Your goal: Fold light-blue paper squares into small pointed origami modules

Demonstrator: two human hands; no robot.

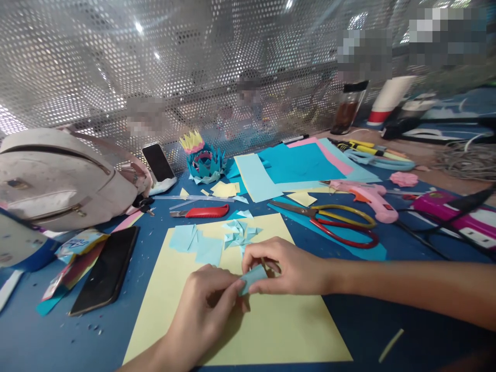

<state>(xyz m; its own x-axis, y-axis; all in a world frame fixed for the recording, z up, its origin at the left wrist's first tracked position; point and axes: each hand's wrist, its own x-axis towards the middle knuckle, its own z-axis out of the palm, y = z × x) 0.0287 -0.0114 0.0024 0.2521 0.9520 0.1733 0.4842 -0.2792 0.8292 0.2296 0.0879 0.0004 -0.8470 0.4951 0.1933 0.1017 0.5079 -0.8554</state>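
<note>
A small folded piece of light blue paper [253, 279] is pinched between my two hands, above a large yellow sheet [287, 330]. My left hand [209, 294] grips its left end with thumb and fingers. On its right end, my right hand [287, 266] closes with the thumb in front and fingers behind. Just beyond them lies a pile of folded light blue paper pieces [238, 233]. To its left are flat light blue paper squares [209, 250], some overlapping, near the sheet's far edge.
Beyond the sheet lie a red utility knife [207, 211], scissors [341, 235] with yellow and red handles, and a pink glue gun [366, 196]. A folded-paper lotus [205, 163] stands at the back. Left are a black phone [108, 271] and a backpack [65, 175]; right, a purple power strip [449, 212].
</note>
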